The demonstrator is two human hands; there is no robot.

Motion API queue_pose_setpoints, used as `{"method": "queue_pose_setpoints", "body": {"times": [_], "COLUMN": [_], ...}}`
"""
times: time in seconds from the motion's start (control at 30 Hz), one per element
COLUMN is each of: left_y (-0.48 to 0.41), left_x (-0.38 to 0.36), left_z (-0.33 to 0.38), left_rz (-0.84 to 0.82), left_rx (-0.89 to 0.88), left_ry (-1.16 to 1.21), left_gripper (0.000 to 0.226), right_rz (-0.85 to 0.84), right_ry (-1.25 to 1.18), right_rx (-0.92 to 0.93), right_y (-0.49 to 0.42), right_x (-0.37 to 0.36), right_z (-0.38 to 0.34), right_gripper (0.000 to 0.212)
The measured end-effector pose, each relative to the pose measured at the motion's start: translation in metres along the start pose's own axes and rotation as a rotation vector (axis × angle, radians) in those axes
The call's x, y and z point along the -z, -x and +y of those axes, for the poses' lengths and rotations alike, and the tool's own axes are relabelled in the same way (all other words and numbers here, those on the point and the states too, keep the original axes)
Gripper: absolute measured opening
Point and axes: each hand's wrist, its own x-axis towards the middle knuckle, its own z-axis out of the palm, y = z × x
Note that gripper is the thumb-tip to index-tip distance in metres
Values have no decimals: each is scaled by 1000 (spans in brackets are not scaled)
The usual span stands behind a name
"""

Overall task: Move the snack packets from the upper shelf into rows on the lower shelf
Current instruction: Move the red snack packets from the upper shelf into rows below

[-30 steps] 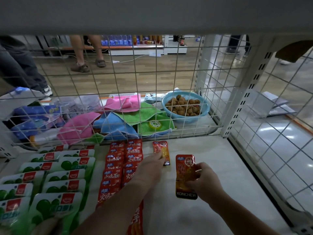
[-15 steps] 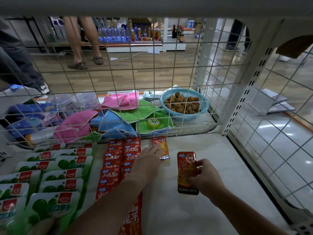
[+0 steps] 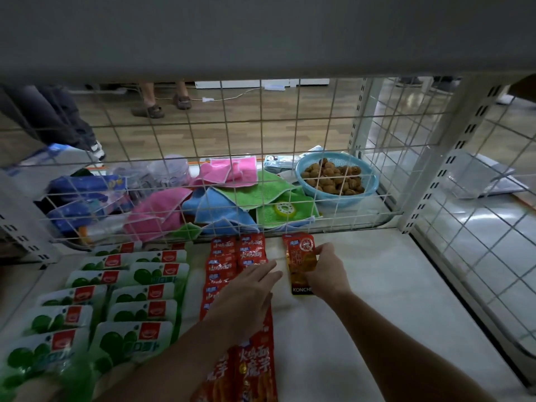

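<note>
Lay the glossy orange-red foil snack packet (image 3: 300, 253), pinched by the right hand (image 3: 327, 271) at the far end of the white lower shelf (image 3: 391, 285), square beside the 2 columns of red packets (image 3: 236, 250) to its left; steady those under the flat, straight-fingered left hand (image 3: 246, 294).

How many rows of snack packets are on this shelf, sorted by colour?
Green packets: 2 rows
Red packets: 2 rows
Orange packets: 1 row, only its back end laid, gripped by the right hand
Total: 5 rows
</note>
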Motion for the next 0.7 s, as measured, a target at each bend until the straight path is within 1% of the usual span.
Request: {"method": "queue_pose_setpoints", "body": {"times": [0.17,0.3,0.43,0.57,0.7], "left_y": [4,0,-2,-1,0], "left_x": [3,5,3,0,-1], "left_z": [-7,-6,-3,-2,-2], "left_rz": [-1,22,17,1,4], "left_rx": [32,23,18,6,-2], "left_ry": [0,-15,-8,-2,2], "left_gripper": [53,52,52,53,52], "right_rz": [-7,13,39,32,45], "right_ry": [39,134,243,280,296], "right_rx": [43,82,70,72,82], "right_y": [-5,-9,-11,-13,-15], "right_x": [-8,-11,-12,-13,-13], "right_z": [0,3,7,9,11], "right_gripper": [42,41,41,37,37]}}
